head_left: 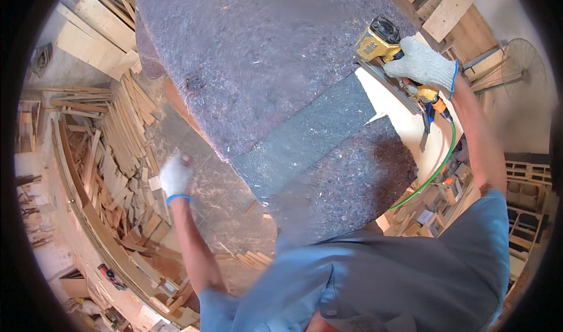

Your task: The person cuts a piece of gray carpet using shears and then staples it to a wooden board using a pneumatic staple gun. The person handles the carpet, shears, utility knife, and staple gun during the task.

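Note:
My right hand, in a pale knitted glove with a blue cuff, is wrapped round the grip of a yellow and black air-powered stapler or nail gun. A green air hose runs from the tool's orange fitting. The tool is over the right side of a big padded piece covered in speckled grey-purple felt. A smoother dark grey strip crosses the felt, and a bare pale board shows beside it. My left hand, gloved too, hangs left of the felt; its fingers are blurred.
Heaps of wood offcuts lie on the left behind a long curved wooden edge. A red and black tool rests on that ledge. Boards lean at the upper right near a standing fan. Wooden racks stand at the right.

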Tool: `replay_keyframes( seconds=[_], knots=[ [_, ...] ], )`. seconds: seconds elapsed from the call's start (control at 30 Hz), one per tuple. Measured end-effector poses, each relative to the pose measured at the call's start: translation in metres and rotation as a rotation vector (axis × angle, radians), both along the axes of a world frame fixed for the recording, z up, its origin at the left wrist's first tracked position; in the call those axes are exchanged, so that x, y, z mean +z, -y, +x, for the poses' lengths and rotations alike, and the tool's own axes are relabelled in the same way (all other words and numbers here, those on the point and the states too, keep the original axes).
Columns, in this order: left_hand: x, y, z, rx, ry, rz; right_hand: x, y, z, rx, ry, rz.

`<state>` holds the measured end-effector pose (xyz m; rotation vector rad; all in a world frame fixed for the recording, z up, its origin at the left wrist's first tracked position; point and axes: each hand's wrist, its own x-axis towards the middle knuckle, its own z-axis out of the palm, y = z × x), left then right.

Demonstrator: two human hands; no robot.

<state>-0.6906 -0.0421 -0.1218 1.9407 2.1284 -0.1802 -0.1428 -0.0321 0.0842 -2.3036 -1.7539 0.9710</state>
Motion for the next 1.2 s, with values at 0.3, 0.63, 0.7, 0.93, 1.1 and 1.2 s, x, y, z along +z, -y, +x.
replay_keyframes(
  seconds=[0.3,0.63,0.7,0.93,1.1,1.2],
  knots=[
    [0.127,-0.056,0.260,-0.819,0.332,0.565,0.003,0.002,0.001,-0.026,-0.228,-0.083],
    [0.095,-0.047,0.296,-0.718,0.379,0.477,0.012,-0.009,-0.014,-0.017,-0.433,-0.025],
    [0.097,-0.033,0.296,-0.708,0.392,0.487,0.015,-0.024,-0.024,-0.001,-0.525,0.011],
    [0.100,-0.001,0.289,-0.715,0.470,0.538,0.005,-0.073,-0.079,0.233,-0.308,0.035],
    [0.111,0.027,0.269,-0.705,0.612,0.460,-0.015,-0.081,-0.083,0.327,-0.155,0.018],
    [0.122,0.056,0.246,-0.733,0.626,0.405,-0.010,-0.064,-0.075,0.313,-0.179,-0.007]
  ],
)
